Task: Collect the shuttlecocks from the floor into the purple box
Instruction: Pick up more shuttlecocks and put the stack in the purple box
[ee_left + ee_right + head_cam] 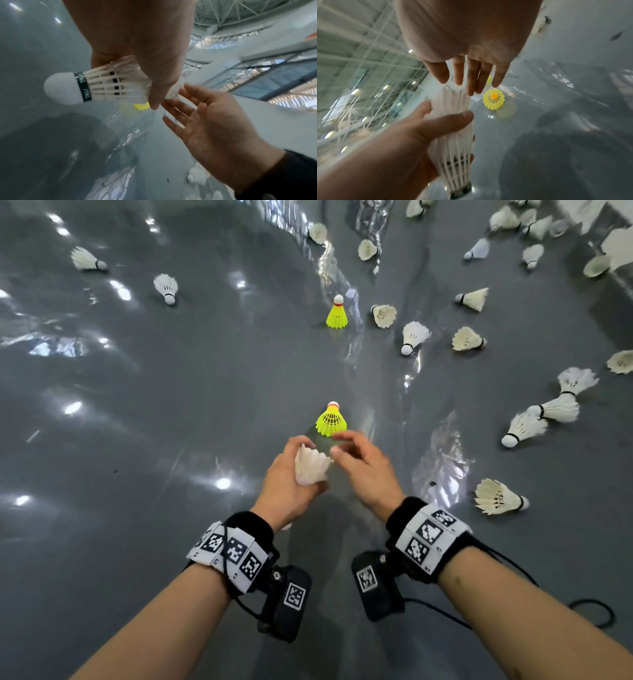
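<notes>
My left hand (289, 470) grips a white feather shuttlecock (312, 465) round its skirt. In the left wrist view its white cork (63, 88) with a black band points out to the left. My right hand (349, 446) is open beside it, straight fingers (471, 83) at the feather tips. A yellow plastic shuttlecock (330, 421) stands cork-up on the grey floor just beyond both hands, also in the right wrist view (494, 99). A second yellow shuttlecock (337, 314) stands farther off. The purple box is not in view.
Several white shuttlecocks lie scattered on the glossy grey floor (171, 440), most to the right (544, 409) and far right (500, 497), a few at the far left (166, 287). The floor to my near left is bare.
</notes>
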